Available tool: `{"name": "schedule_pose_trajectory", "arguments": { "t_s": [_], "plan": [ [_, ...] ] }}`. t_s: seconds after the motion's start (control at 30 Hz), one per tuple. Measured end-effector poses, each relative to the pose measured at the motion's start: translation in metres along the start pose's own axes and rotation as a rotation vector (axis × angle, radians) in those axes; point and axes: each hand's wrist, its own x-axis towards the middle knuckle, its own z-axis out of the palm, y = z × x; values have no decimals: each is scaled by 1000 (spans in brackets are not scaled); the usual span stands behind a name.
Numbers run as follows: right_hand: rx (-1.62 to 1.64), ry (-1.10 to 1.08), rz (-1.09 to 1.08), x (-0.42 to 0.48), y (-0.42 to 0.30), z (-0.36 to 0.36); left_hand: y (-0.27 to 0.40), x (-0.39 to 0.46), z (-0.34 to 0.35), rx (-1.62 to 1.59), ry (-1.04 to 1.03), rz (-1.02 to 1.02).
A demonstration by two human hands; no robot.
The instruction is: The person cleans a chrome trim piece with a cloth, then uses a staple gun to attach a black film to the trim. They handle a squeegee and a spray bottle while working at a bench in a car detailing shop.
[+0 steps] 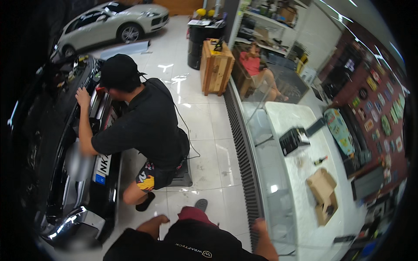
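My left hand (159,220) is low in the view, in front of my black shirt (225,243), its fingers partly hidden. Farther right, my right hand (260,225) is blurred beside the dark slatted floor grille (243,156) and the glass partition (272,186). I cannot tell whether either hand holds anything. Left of me stands a black car (60,156) with its engine bay exposed. A co-worker (140,117) in a black cap sits on a low dark stool (183,174), leaning over the car's front, one hand (83,97) on its upper edge.
A white car (114,24) stands at the back, a film roll (125,49) beside it. A wooden cabinet (217,67) adjoins a black drum (196,45). Behind the glass, a white table (310,208) bears boxes; a person (253,65) sits beyond. A cable (186,129) hangs behind the co-worker.
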Motion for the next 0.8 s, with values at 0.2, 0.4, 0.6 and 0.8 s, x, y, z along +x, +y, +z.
{"name": "schedule_pose_trajectory", "arguments": {
  "t_s": [0.2, 0.4, 0.6, 0.8],
  "plan": [
    [940, -145, 102, 97, -15, -20, 238, 27, -194, 138, 376, 522],
    [792, -238, -171, 293, 17, -150, 381, 77, -322, 89, 407, 522],
    [1020, -309, 234, 589, 6, -338, 442, 90, -422, 21, 209, 312],
    [763, -130, -35, 833, -81, -554, 464, 118, -528, -466, 296, 417]
  ]
}}
